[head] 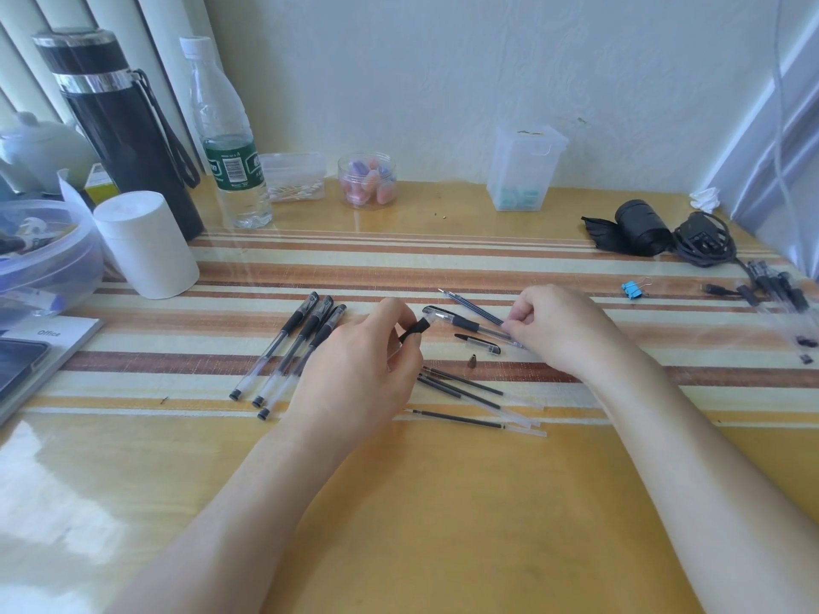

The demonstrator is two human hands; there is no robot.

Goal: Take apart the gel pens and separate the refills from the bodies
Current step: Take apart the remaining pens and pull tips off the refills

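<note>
Both forearms reach in from the near edge over the bare glossy desk [443, 525]. Left hand [359, 370]: fingers closed on a black grip section with clear barrel [410, 332], held just above the striped mat [443, 259]. Right hand [558, 330]: fingers pinched on the clear tail end of a capped gel pen [465, 323] that lies on the mat, cap end toward the left hand. All places below relative to that capped pen. Beyond it, touching the right fingertips: a bundle of dark refills [474, 307]. Just nearer: a loose black cap [478, 343] and a small metal tip cone [472, 360]. Nearer still: three or four pulled refills [469, 392] lying side by side, partly under the left hand. Left of it: three capped pens [292, 352], parallel. Far left: a grey booklet [48, 347] reading "Office". Far left and back: a water bottle [228, 139], green label, text not legible, and a black flask [119, 126]. Right: a blue binder clip [633, 289].
</note>
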